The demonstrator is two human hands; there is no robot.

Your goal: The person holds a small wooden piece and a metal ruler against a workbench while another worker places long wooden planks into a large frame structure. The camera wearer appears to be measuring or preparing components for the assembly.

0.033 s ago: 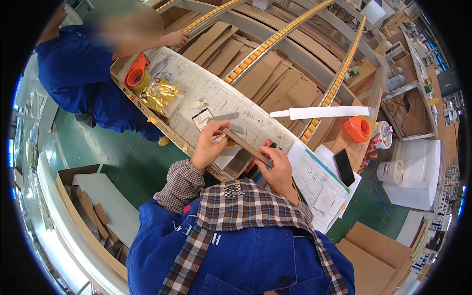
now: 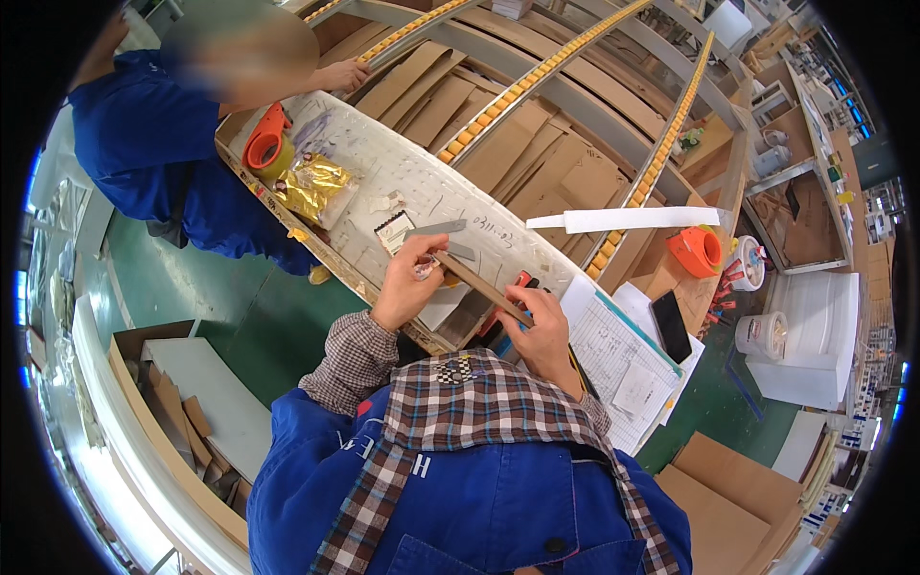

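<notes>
Between my two hands stretches a narrow brown strip (image 2: 482,287), slanting down from left to right above the bench; I cannot tell if it is cardboard or wood. My left hand (image 2: 410,280) pinches its upper left end between thumb and fingers. At the lower right end, my right hand (image 2: 541,333) grips it with the fingertips. Grey flat strips (image 2: 448,230) lie on the bench just beyond my left hand, next to a small printed card (image 2: 394,231). Red and black tools, partly hidden by my right hand, lie beneath it.
A long white-topped bench (image 2: 379,158) holds a gold foil bag (image 2: 314,188) and an orange tape dispenser (image 2: 268,141). Right of me are a clipboard (image 2: 613,359), a phone (image 2: 671,326) and another tape dispenser (image 2: 697,251). Yellow roller rails (image 2: 537,86) run beyond; a co-worker (image 2: 158,144) stands left.
</notes>
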